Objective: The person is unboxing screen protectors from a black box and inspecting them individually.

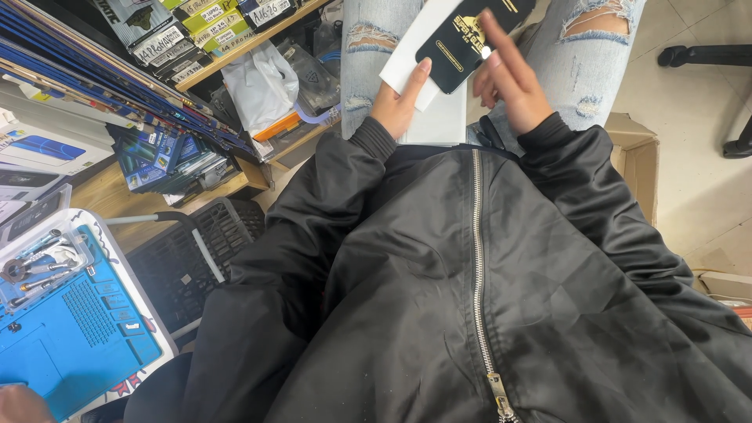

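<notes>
Left hand (399, 102) fingers grip a black packet (458, 39) with a white sleeve (407, 55) behind it, held over the lap. Right hand (509, 82) fingers extended flat, touching the packet's right edge. White box (435, 125) on the knees beneath. Blue mat (70, 337) on bench, lower left.

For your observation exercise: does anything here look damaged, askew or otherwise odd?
Little stands out. The jeans are torn at both knees. The boxes on the lower shelf lie in a skewed pile. The dark packet in the hands looks intact.
</notes>
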